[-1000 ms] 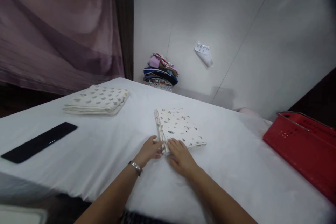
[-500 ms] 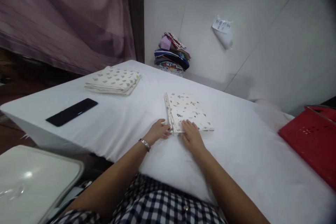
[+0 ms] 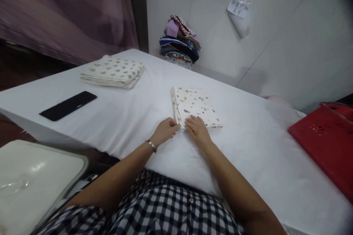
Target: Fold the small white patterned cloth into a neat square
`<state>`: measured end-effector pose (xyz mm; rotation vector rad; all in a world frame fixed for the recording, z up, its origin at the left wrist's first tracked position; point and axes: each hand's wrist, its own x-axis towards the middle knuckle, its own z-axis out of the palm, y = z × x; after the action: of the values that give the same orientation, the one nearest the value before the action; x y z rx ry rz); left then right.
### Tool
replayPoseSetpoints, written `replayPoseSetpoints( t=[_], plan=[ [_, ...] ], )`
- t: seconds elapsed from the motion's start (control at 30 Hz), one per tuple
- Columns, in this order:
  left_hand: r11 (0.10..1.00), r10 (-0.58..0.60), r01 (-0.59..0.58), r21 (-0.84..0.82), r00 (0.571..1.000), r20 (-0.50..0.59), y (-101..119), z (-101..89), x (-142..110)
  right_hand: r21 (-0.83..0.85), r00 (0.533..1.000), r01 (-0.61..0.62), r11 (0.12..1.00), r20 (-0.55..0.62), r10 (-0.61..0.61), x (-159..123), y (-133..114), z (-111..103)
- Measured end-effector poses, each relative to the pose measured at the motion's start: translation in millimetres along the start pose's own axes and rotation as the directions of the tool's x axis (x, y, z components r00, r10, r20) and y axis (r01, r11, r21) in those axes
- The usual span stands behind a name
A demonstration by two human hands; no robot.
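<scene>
A folded white cloth printed with small grey and yellowish figures lies flat on the white-covered table. At its near left corner, the fingers of my left hand are pinched on the cloth's edge; a metal bracelet circles that wrist. My right hand rests on the near edge of the cloth, its fingers stretched out over the top layer. The folded layers show along the left side of the cloth.
Farther left lie another folded patterned cloth and a black flat object. A stack of folded fabrics stands beyond the far edge. To the right is a red bag; a white stool-like surface is at lower left.
My left fingers have closed on the cloth's near left corner. My right hand has shifted slightly left along the near edge. The whole view has tilted a little downward.
</scene>
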<state>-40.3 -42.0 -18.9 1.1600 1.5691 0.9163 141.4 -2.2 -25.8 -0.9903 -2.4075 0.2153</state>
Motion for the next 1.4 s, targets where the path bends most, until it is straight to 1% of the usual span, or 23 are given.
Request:
replayPoseSetpoints(
  t=[0.07,0.13,0.17,0.23,0.33,0.47,0.57,0.67,0.8,0.93,1.1,1.17,1.23,1.4],
  plan=[
    [0.991,0.084,-0.079,0.110,0.996,-0.040,-1,1.2,-2,-0.004,1.000,-0.008,1.000,0.022,0.008,2,0,1],
    [0.965,0.175,-0.160,0.207,0.983,-0.057,-1,2.2,-4,-0.004,0.999,-0.014,1.000,0.040,0.014,3,2,3],
    [0.953,0.208,-0.190,0.237,0.977,-0.054,-1,2.6,-5,0.001,0.999,-0.014,1.000,0.042,0.014,4,2,4],
    [0.941,0.234,-0.218,0.259,0.972,-0.033,-2,3.4,-7,0.024,1.000,-0.010,1.000,0.027,0.010,5,4,6],
    [0.928,0.250,-0.235,0.289,0.968,-0.017,-3,4.5,-8,0.096,0.999,-0.009,0.995,-0.034,0.012,6,5,8],
    [0.899,0.272,-0.247,0.362,0.962,-0.020,-4,6.5,-7,0.208,0.989,-0.023,0.978,-0.136,0.052,4,2,9],
    [0.882,0.285,-0.248,0.400,0.958,-0.034,-5,8.1,-5,0.197,0.984,0.051,0.979,-0.176,-0.016,2,2,10],
    [0.881,0.282,-0.241,0.407,0.958,-0.044,-4,9.1,-5,0.149,0.982,0.120,0.981,-0.162,-0.096,-1,4,12],
    [0.878,0.283,-0.239,0.414,0.958,-0.047,-4,9.4,-4,0.133,0.982,0.136,0.982,-0.147,-0.117,-2,6,15],
    [0.880,0.280,-0.233,0.414,0.958,-0.055,-5,9.9,-4,0.159,0.982,0.083,0.984,-0.184,-0.053,-3,5,18],
    [0.891,0.275,-0.224,0.394,0.958,-0.076,-6,10.5,-4,0.277,0.970,-0.001,0.961,-0.232,0.068,-2,1,21],
    [0.896,0.270,-0.219,0.387,0.959,-0.083,-6,10.3,-4,0.294,0.965,-0.015,0.956,-0.245,0.090,-1,-2,22],
    [0.899,0.264,-0.213,0.384,0.961,-0.085,-6,10.0,-4,0.255,0.971,-0.002,0.967,-0.232,0.063,-1,-5,22],
    [0.895,0.275,-0.231,0.382,0.959,-0.066,-7,9.3,-3,0.109,0.981,0.091,0.990,-0.181,-0.071,-3,-7,22]
  ],
)
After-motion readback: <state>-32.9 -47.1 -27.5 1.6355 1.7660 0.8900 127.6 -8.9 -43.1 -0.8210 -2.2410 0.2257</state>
